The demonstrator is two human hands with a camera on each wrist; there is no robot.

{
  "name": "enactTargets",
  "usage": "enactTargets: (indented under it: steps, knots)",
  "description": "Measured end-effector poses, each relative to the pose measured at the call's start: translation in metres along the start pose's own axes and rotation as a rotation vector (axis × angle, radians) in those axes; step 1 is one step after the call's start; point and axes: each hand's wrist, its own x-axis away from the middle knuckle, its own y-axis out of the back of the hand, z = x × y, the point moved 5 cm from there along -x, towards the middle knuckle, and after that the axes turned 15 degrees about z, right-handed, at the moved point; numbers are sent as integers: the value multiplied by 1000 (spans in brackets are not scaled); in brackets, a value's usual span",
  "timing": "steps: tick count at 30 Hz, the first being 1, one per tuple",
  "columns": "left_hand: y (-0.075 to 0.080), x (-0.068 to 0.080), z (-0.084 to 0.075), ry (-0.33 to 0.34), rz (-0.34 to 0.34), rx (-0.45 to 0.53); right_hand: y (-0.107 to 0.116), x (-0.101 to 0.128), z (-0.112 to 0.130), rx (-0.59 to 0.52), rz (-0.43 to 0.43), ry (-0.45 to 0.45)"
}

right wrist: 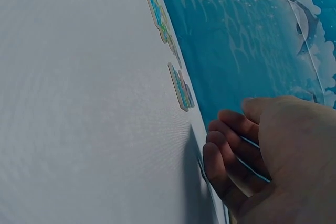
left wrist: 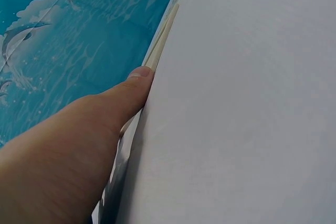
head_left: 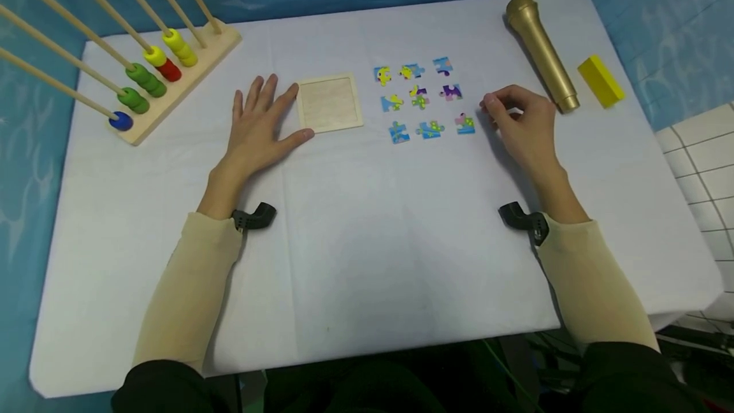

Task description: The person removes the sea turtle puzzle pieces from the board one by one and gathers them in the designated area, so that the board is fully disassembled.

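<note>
Nine small colourful cardboard puzzle pieces (head_left: 423, 97) lie loose in a three-by-three grid on the white tablecloth (head_left: 367, 241), each apart from its neighbours; square pale wooden puzzle tray (head_left: 329, 103) sits just left of them, and as far as the head view shows it holds no piece; so my read: fitting not started, all nine left to place. Left hand (head_left: 259, 127) lies flat on the cloth, fingers straight and spread, index tip and thumb touching the tray's left edge; holds nothing; left wrist view confirms the thumb against the tray rim. Right hand (head_left: 518, 123) rests on the cloth just right of the grid, fingers loosely curled, nothing held; nearest piece is the bottom-right one (head_left: 465, 123), close to the fingertips but apart from them. Other items: wooden bead rack with slanted rods and blue, green, red and yellow beads (head_left: 155, 72) at far left; gold toy microphone (head_left: 541, 51) and yellow rectangular block (head_left: 600, 81) at far right, well apart from the pieces. Cloth is smooth with faint fold creases, covers the whole table; blue sea-print walls with dolphins on three sides; white tiled floor at right.
</note>
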Motion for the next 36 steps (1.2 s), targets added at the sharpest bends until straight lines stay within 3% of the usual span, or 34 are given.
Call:
enactTargets:
  steps: [9, 36]
  knots:
    - [2, 0, -1, 4, -5, -6, 2, 1, 7, 66, -49, 102]
    - [-2, 0, 1, 8, 16, 5, 1, 1, 9, 107, -46, 126]
